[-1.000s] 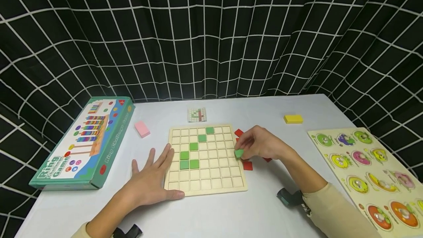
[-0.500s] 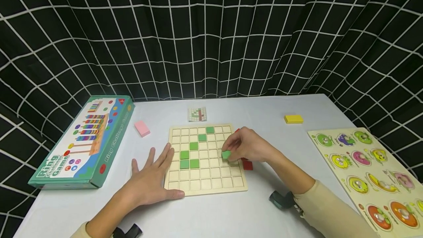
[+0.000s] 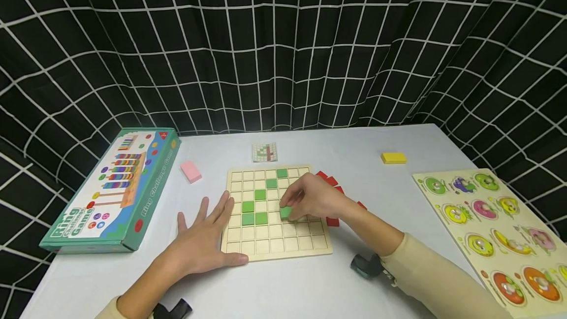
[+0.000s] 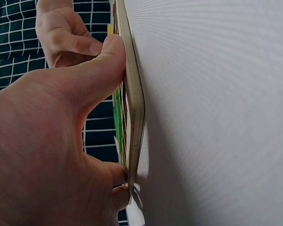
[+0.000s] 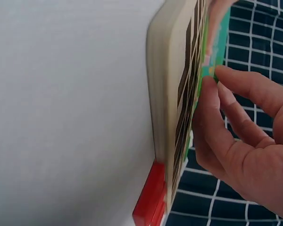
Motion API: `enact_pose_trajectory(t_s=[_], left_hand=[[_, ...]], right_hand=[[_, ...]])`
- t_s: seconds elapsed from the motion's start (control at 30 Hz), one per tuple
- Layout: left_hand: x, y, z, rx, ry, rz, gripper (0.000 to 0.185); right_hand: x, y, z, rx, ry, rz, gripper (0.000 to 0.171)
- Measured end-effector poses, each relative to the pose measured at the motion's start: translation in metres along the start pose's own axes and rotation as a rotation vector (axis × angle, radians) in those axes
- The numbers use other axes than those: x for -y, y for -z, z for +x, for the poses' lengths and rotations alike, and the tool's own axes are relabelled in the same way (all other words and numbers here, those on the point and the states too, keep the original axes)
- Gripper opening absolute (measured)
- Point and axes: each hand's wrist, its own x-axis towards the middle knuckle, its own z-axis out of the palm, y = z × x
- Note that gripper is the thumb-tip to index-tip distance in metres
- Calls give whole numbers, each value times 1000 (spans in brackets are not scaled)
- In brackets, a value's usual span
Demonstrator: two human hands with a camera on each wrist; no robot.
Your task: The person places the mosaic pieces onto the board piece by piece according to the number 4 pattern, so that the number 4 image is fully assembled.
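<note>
right hand [image 3: 309, 200]: pinching green tile [image 3: 285, 212] over board [image 3: 276, 246], right of centre; contact unclear | left hand [image 3: 201, 245]: fingers spread, touching board's left edge | step: seemingly placing tile | next: likely needs squaring up, pressing flat, letting go

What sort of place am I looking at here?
Probably a curtained-off tabletop set up for children's games: black grid-patterned curtains surround a white table bearing a square-grid board and a boxed ring game.
</note>
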Motion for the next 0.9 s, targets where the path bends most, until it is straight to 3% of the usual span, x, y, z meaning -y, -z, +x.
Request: enact_pose_trajectory(t_s=[0.9], left_hand=[[0,0,-1,1,0,-2,131]], right_hand=[[20,-24,15,-14,40,-141,24]])
